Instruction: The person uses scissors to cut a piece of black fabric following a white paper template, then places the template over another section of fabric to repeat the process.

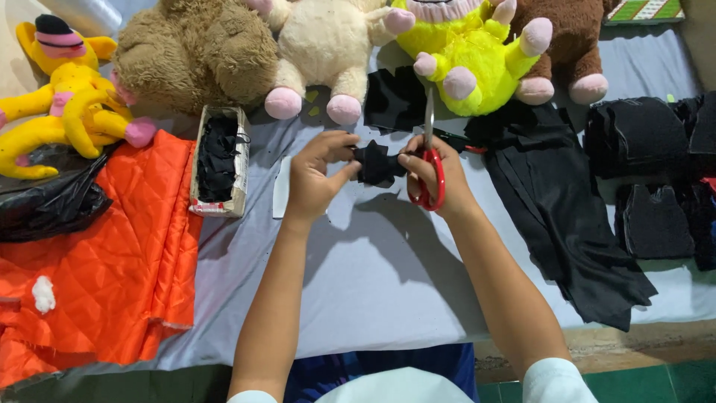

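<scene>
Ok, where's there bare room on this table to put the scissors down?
Bare grey cloth lies between the forearms and toward the near edge, bordered by the orange quilted fabric on the left and the long black fabric on the right. The far edge is crowded with plush toys; the right end holds black fabric stacks.

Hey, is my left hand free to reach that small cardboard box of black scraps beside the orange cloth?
Probably not yet. The left hand is pinching the black fabric piece that the right hand meets with red-handled scissors. Otherwise the way to the cardboard box looks open across bare table.
</scene>
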